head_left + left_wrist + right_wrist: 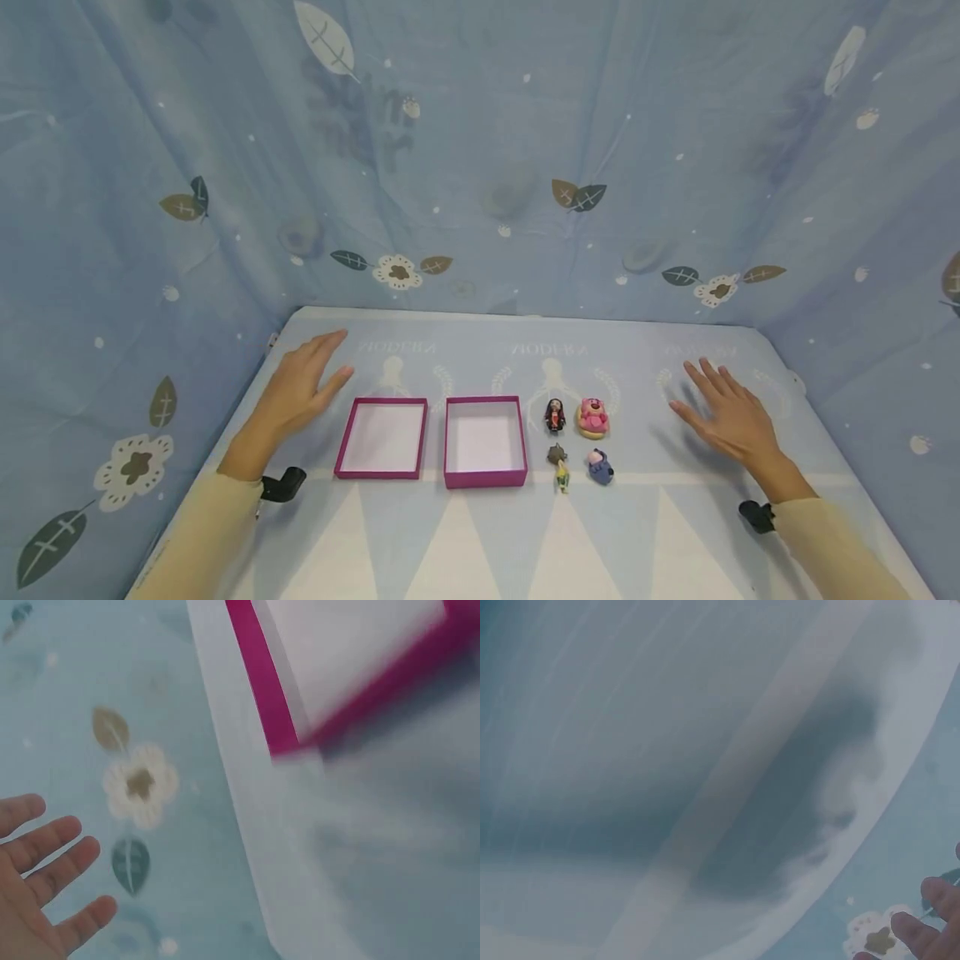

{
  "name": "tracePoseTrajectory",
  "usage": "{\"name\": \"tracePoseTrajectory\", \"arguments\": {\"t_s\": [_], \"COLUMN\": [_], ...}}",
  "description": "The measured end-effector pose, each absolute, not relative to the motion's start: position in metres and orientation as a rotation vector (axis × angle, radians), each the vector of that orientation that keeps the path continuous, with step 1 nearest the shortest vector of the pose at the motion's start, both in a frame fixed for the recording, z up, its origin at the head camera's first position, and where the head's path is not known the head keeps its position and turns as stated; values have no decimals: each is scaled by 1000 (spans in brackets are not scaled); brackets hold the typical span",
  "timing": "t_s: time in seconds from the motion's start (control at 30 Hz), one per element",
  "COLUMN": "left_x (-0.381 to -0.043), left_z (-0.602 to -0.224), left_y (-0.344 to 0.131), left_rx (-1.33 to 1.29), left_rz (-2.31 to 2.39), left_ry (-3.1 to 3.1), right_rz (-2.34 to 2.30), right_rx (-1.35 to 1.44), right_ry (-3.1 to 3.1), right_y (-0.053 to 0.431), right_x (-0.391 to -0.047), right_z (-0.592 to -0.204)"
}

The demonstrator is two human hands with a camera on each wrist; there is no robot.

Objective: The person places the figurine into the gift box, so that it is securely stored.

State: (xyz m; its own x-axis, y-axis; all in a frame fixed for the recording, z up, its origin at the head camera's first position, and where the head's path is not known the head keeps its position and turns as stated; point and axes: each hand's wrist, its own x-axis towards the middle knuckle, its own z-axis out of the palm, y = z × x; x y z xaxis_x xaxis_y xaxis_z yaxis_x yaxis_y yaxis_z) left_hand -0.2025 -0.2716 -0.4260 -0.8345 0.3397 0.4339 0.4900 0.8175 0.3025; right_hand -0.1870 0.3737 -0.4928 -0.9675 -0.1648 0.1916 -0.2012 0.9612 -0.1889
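My left hand (294, 393) hovers over the table's left side with fingers stretched and nothing in them. Nearest to it lies a shallow magenta-rimmed box lid (377, 476), white inside. A deeper magenta box (486, 480) stands just right of the lid, its white inside facing up. Right of the box are small figurines: a dark-haired one (555, 417), a pink bear (593, 418), a slim yellow-green one (562, 477) with a dark top, and a blue one (600, 468). Further right, my right hand (735, 423) is spread above the table, holding nothing.
A pale blue patterned cloth covers the table (637, 550). Blue curtains (480, 167) with leaf and flower prints enclose its back and both sides. Small black devices (283, 484) sit at both wrists.
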Motion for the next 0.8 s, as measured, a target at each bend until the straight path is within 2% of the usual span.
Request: {"name": "tracePoseTrajectory", "arguments": {"t_s": [0.17, 0.43, 0.8], "left_x": [-192, -177, -171], "left_z": [-429, -438, -457], "left_y": [-240, -193, -167], "left_rx": [-719, -729, -732], "left_rz": [-735, -870, -916], "left_ry": [-2658, -2800, -2902], "right_rz": [325, 367, 423], "right_rx": [318, 439, 524], "right_ry": [-2925, -2902, -2887], "right_y": [349, 305, 281], "right_x": [-186, -185, -188], "right_z": [-491, -493, -501]}}
